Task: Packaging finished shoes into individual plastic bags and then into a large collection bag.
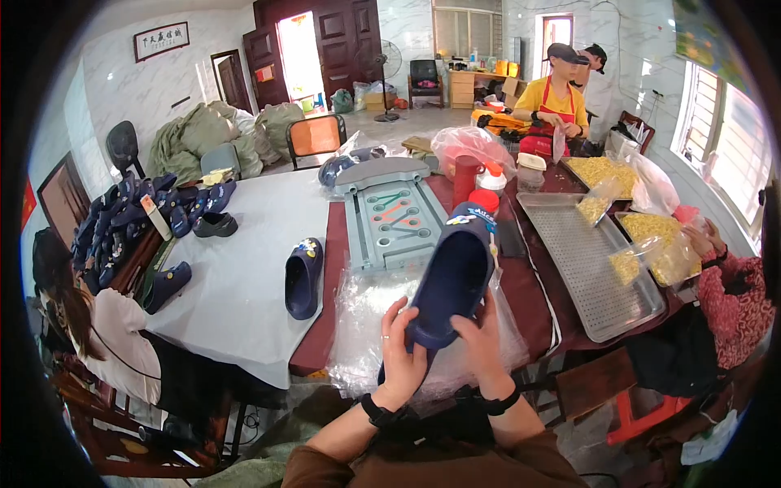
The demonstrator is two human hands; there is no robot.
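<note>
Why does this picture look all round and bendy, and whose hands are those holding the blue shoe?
The camera sits on a person's head and looks down, and its very wide lens bends straight edges. The two hands at the bottom belong to that person. The left hand and right hand hold a dark blue clog together, over a pile of clear plastic bags. On the table lie another blue clog, a grey plastic jig and a metal tray. Other people work nearby.
</note>
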